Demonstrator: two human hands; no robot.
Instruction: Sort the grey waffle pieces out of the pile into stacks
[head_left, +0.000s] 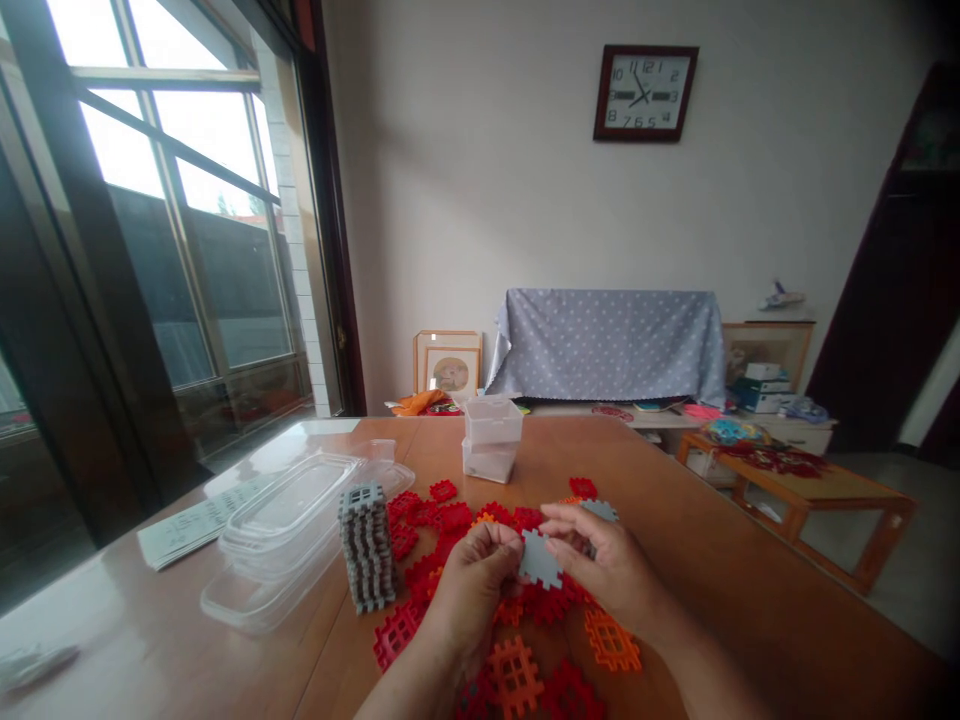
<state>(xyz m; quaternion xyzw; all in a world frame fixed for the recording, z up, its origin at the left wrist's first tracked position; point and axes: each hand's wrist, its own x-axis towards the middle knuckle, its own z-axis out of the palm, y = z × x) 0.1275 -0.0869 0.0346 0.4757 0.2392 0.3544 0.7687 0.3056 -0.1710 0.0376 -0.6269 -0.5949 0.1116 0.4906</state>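
Note:
My left hand (484, 565) pinches the left edge of a flat grey notched building tile (541, 560) between thumb and fingers. On the other side, my right hand (596, 550) has its thumb and curved fingers at the tile's right edge. Part of a second grey tile (600, 510) shows behind the right hand. Under and around both hands lie several red building tiles (454, 517) and orange building tiles (611, 640) with window-like grids. Left of my left hand stands a tall stack of grey tiles (367, 548).
Clear plastic lids or trays (289, 510) lie on the left of the wooden table (300, 660), near a paper sheet (199, 522). Two small clear containers (491, 440) are stacked at the back. Beyond the table's right edge stands a low wooden table (802, 485).

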